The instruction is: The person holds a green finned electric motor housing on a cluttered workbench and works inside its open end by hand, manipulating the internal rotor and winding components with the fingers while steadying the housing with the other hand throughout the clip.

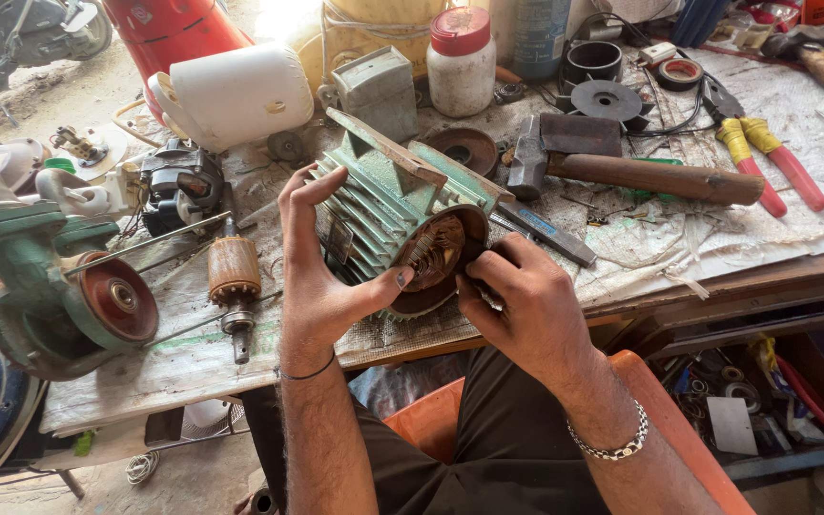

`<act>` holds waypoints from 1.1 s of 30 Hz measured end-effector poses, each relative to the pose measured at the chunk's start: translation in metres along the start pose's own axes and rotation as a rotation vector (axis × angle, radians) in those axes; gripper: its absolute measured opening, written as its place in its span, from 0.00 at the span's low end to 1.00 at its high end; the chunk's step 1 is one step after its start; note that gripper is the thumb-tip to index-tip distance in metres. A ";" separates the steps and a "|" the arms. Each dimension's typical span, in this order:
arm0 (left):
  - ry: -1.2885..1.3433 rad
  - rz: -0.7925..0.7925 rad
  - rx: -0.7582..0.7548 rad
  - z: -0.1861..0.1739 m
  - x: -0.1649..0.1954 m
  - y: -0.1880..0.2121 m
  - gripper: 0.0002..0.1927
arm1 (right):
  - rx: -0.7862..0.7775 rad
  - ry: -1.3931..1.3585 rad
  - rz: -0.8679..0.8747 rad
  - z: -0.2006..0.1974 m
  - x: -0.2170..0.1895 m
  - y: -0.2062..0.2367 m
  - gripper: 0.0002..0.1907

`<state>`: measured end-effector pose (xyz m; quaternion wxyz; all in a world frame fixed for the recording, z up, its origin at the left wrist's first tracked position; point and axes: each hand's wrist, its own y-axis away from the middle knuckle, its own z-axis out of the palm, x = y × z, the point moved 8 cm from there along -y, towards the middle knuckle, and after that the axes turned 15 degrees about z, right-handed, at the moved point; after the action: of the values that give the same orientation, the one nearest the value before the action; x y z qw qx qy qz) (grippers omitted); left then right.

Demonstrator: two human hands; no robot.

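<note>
Your left hand (321, 257) wraps around the finned green motor housing (383, 205), which lies tilted at the near edge of the workbench (193, 358). Your right hand (517, 300) has its fingers curled into the open end, pinching the copper windings (431, 253). A hammer (622, 167) lies just beyond, to the right.

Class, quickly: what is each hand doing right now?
Left hand: gripping the green finned metal motor housing.
Right hand: fingers at the housing's open end; grip cannot be told.
</note>
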<state>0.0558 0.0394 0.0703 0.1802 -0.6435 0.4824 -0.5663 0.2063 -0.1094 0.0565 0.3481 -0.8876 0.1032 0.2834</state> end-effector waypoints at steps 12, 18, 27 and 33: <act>-0.013 0.039 -0.012 0.000 0.004 -0.001 0.52 | -0.013 0.032 -0.025 -0.010 -0.001 -0.014 0.12; -0.020 0.035 -0.016 0.000 0.004 -0.001 0.52 | -0.164 -0.066 -0.024 -0.002 -0.004 -0.013 0.09; -0.028 0.047 -0.013 0.000 0.004 0.000 0.52 | -0.149 -0.090 0.023 -0.001 0.006 -0.021 0.09; -0.018 0.033 -0.012 0.000 0.002 0.000 0.52 | -0.059 -0.128 0.071 -0.011 0.007 -0.024 0.09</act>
<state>0.0558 0.0377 0.0713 0.1899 -0.6417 0.4947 -0.5545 0.2260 -0.0986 0.0725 0.3173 -0.8734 0.1036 0.3547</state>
